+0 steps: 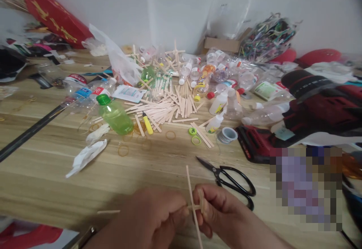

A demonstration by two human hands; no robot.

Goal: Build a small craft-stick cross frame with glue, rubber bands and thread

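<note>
In the head view, my left hand (161, 213) is closed at the bottom middle, gripping one end of a short piece of wood that crosses a long thin wooden craft stick (187, 179). The long stick stands nearly upright between my hands. My right hand (222, 209) pinches a tan loop (201, 198), which looks like a rubber band, beside the crossing. My fingers partly hide the joint. Black-handled scissors (217, 171) lie just beyond my right hand. Another wooden stick (109, 212) lies left of my left hand.
A pile of loose craft sticks (166, 109) lies mid-table, near several rubber bands (123, 151), a yellow-green bottle (114, 117) and glue bottles (215, 122). Clear plastic bottles (223, 69) crowd the back. A red power drill (316, 109) lies at the right, beside a roll of wire (227, 135).
</note>
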